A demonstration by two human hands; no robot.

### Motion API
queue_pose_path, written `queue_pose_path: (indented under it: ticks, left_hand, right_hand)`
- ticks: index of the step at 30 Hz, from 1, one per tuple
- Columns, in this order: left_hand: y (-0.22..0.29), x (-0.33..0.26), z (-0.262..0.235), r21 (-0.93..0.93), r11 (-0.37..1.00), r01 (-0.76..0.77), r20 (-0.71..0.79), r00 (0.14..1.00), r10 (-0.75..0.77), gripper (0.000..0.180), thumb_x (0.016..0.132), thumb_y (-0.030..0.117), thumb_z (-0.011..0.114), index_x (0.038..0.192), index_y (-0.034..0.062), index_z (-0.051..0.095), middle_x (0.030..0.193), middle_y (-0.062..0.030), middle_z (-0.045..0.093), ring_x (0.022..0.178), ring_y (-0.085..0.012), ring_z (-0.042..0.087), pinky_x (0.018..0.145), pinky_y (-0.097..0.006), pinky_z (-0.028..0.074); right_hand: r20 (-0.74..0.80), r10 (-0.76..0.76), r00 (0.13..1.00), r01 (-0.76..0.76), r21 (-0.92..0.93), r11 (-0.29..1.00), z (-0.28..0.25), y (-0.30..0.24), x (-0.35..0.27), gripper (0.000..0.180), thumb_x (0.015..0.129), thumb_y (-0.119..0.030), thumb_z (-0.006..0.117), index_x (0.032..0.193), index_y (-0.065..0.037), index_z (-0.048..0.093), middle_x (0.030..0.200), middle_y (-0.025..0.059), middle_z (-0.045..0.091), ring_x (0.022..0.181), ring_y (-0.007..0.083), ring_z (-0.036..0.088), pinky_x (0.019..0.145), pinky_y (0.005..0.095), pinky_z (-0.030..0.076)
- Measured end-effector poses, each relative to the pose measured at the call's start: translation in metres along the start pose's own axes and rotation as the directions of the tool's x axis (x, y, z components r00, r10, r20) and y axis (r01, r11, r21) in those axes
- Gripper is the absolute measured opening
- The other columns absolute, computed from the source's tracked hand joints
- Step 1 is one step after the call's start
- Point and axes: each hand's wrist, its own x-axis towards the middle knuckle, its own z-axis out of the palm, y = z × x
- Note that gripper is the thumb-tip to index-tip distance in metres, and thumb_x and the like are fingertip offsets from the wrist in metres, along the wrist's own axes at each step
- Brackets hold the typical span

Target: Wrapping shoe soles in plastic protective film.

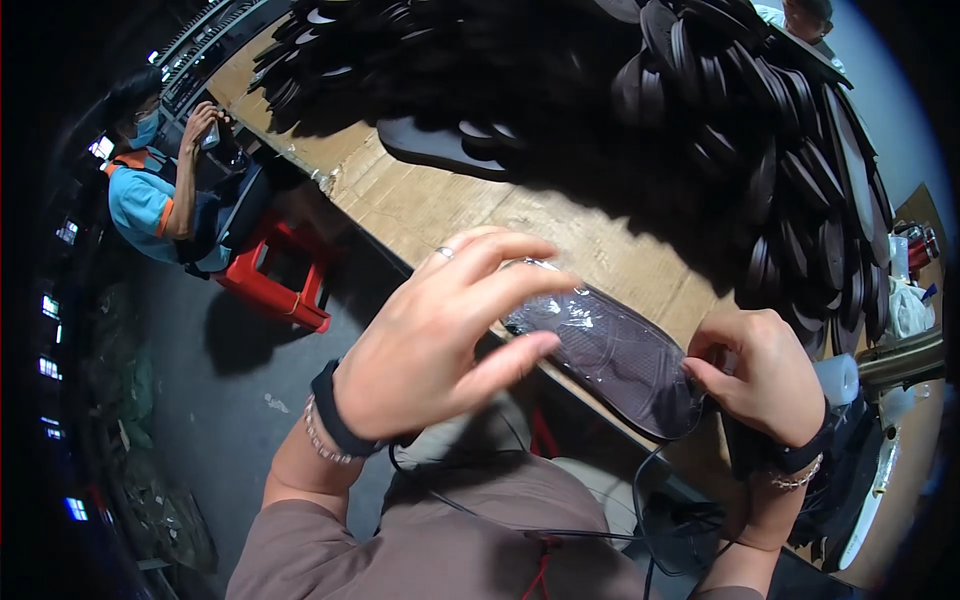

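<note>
One slick-wrapped shoe sole, two very different hand shapes

So the piece is a dark, textured shoe sole (625, 345) in shiny clear film (572, 312), lying by the near edge of the cardboard-covered table (470, 205), slanting from the left hand's side down to the near right. Big heap of dark soles (805, 165) on the far side, for anyone wondering.

Handling guess: pretty light, and probably a bit flexible rather than truly rigid. Hard to break, most likely. The film is the fussy bit: thin, glossy, crinkled towards the left end, so it'd probably slide under dry fingertips and might tear if yanked. Best hold, going by looks, would be across the sole's two long sides, with a light pinch at the right end for any loose plastic.

Now the hands. Left hand (435, 325) is wide open above the left end, fingers spread and curved, thumb well apart from them. It doesn't seem to have hold of anything, and whether the fingertips brush the film can't be made out. Right hand (765, 380) is mostly curled, thumb and forefinger drawn into a pinch at the right end, seemingly on the film; whether they've got some sole too, can't tell
</note>
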Motion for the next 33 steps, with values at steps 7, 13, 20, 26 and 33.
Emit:
queue_pose_path:
  ticks: [7,13,20,26,33]
  left_hand:
    - [-0.036,-0.009,0.019,0.067,0.997,0.049,0.035,0.998,-0.051,0.036,0.083,0.007,0.082,0.118,0.0074,0.072,0.113,-0.0101,0.07,0.106,-0.0301,0.068,0.089,-0.039,0.054]
    - [-0.044,-0.006,0.022,0.079,0.997,-0.012,0.018,1.0,0.011,0.029,0.08,0.006,0.083,0.108,0.0098,0.074,0.102,-0.0062,0.069,0.101,-0.0272,0.067,0.087,-0.039,0.053]
    - [-0.048,-0.007,0.029,0.079,0.977,-0.197,0.091,0.978,0.19,0.018,0.079,0.01,0.085,0.092,0.0132,0.074,0.11,-0.0023,0.067,0.12,-0.0268,0.062,0.099,-0.043,0.047]
    - [-0.037,0.006,0.018,0.074,0.982,-0.172,0.166,0.973,0.158,0.013,0.084,0.019,0.084,0.092,0.0139,0.074,0.112,-0.0035,0.067,0.12,-0.0263,0.062,0.099,-0.041,0.046]
    - [0.006,0.069,0.051,0.281,0.934,-0.223,0.214,0.963,0.165,0.038,0.087,0.041,0.08,0.099,0.0067,0.067,0.098,-0.0117,0.067,0.098,-0.0286,0.065,0.09,-0.04,0.048]
  right_hand:
    - [-0.034,-0.013,0.999,0.015,0.053,0.998,-0.008,0.002,-0.002,0.011,0.079,-0.002,0.078,0.083,0.002,0.069,0.073,0.0174,0.068,0.065,0.0324,0.069,0.061,0.0355,0.052]
    - [-0.098,-0.042,0.994,0.046,0.038,0.998,-0.016,0.003,-0.007,0.012,0.078,-0.001,0.076,0.082,0.005,0.066,0.075,0.0187,0.067,0.068,0.0328,0.069,0.062,0.0346,0.053]
    - [-0.221,0.147,0.964,-0.147,0.017,0.989,-0.008,0.016,-0.006,0.013,0.08,-0.007,0.071,0.078,0.005,0.066,0.068,0.0155,0.067,0.059,0.0233,0.068,0.058,0.0306,0.052]
    - [-0.262,0.218,0.94,-0.203,0.084,0.976,0.001,0.026,-0.002,0.014,0.079,-0.007,0.071,0.075,0.005,0.065,0.063,0.0149,0.064,0.056,0.0184,0.066,0.057,0.0291,0.05]
    - [-0.265,0.205,0.942,-0.157,0.193,0.969,0.005,0.031,-0.004,0.015,0.08,-0.007,0.07,0.074,0.006,0.064,0.061,0.0114,0.063,0.057,0.0136,0.063,0.057,0.0279,0.049]
